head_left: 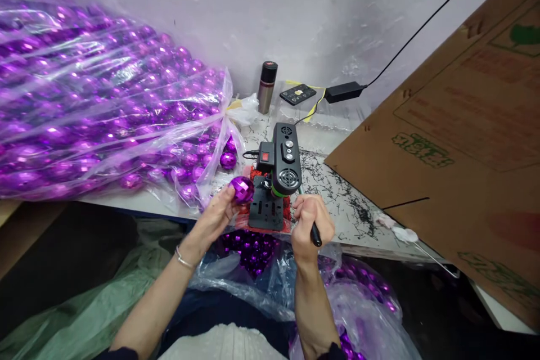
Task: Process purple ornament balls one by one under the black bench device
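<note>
A shiny purple faceted ball, like a Christmas bauble [242, 189], is pinched between the thumb and fingers of my left hand [217, 211]. It sits at the left edge of a small black machine [287, 157] with round grilles, buttons and a red switch, mounted over a slotted black base plate [265, 208]. My right hand [313, 224], to the right of that plate, is closed in a fist around a black-handled tool [315, 235]. The handle's rounded end points down toward me. Most of the tool's working end is hidden by my fist and the machine.
A large clear bag of purple baubles [105, 107] fills the table's left side. Behind stand a flask [267, 87], a black keypad-like pad [297, 94] and a power adapter [345, 91]. A tilted cardboard box [455, 152] blocks the right. Black scraps [333, 191] litter the tabletop.
</note>
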Available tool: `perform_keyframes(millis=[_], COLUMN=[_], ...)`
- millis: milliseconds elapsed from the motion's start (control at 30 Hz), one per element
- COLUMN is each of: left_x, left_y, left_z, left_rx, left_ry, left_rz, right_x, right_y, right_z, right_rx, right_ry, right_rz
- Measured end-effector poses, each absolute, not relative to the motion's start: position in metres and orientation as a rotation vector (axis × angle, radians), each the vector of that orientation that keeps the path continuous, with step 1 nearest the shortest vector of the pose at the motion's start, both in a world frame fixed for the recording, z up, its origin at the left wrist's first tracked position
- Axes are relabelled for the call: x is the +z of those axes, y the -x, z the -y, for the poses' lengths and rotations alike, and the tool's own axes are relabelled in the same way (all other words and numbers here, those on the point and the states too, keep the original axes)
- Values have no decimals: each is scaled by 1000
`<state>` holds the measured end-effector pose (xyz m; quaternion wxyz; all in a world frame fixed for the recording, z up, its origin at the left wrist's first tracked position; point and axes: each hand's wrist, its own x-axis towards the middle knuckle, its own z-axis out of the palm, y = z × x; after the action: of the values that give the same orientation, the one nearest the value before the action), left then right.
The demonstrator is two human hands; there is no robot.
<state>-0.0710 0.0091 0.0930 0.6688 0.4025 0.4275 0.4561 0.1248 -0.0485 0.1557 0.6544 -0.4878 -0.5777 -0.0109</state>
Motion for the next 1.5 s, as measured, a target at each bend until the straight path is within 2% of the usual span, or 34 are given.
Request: perform_keyframes(millis=[133,333,567,733,967,1267,1500], left_x=[58,27,20,18,5,3,5], left_y=[41,26,25,15,2,3,3], left_z=[18,12,0,-1,0,2,5], left_rx=[1042,1105,1041,1078,1119,1115,1110], left_ry=[-884,-1262,-1733,-1989,-1967,-1982,-1981], left_rz=[-988,-1202,-1326,-1224,-1238,-1223,-1241], right_x=[162,162,160,160,153,109,98], right_y=[-126,-128,-128,-127,-129,-124,-122], right_z=[48,48,50,52,57,54,49], right_rx=[7,-20,-22,-43,-82,-215,-247], right_ry=[1090,1078,1079,1108,1141,1093,1063], right_rz=[1312,1347,1357,1355,1398,1378,1324])
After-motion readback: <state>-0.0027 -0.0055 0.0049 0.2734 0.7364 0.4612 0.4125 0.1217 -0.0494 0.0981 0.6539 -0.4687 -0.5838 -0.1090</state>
